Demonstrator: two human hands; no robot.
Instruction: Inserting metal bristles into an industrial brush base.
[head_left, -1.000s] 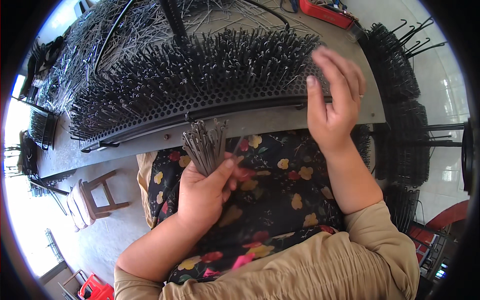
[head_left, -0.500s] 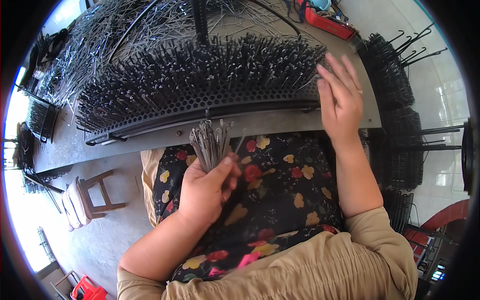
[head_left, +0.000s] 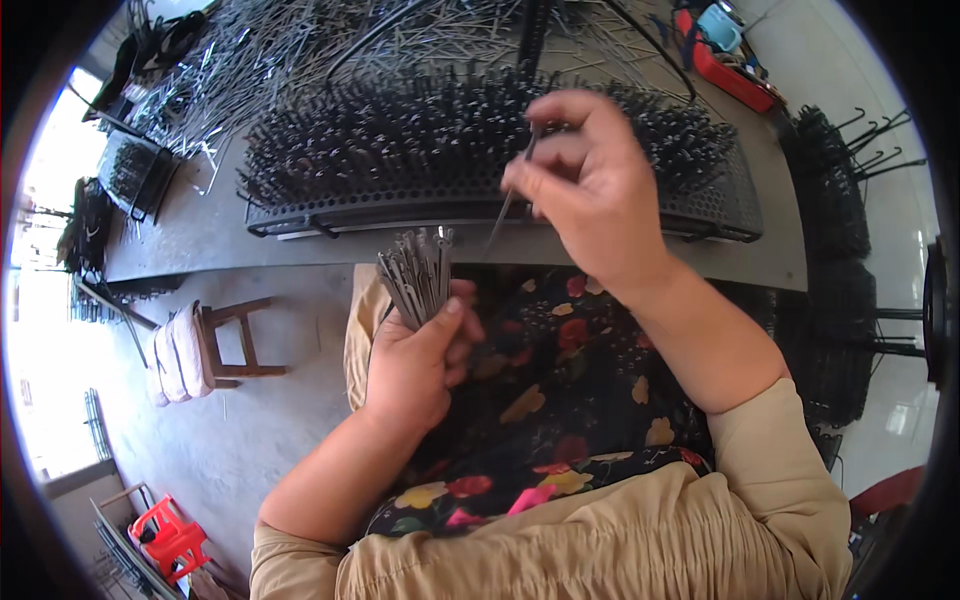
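Observation:
A bundle of thin metal rods with small looped ends stands upright out of my left hand, whose fingers are wrapped round it over my lap. My right hand, a little blurred, is raised before the rack. Between its thumb and fingers it pinches a single thin metal rod, which slants downward. Behind both hands, a long black rack with a perforated plate carries a dense crowd of dark upright rods. My right hand covers part of them.
Loose metal rods lie heaped across the back of the table. At the back right is a red tray with a blue mug. Dark hooked rods hang at right. A wooden stool and red plastic stool stand at left.
My right hand has moved left from the rack's right end. Its fingers were stretched out and now pinch a rod. The bundle stays in my left hand, and the view has shifted.

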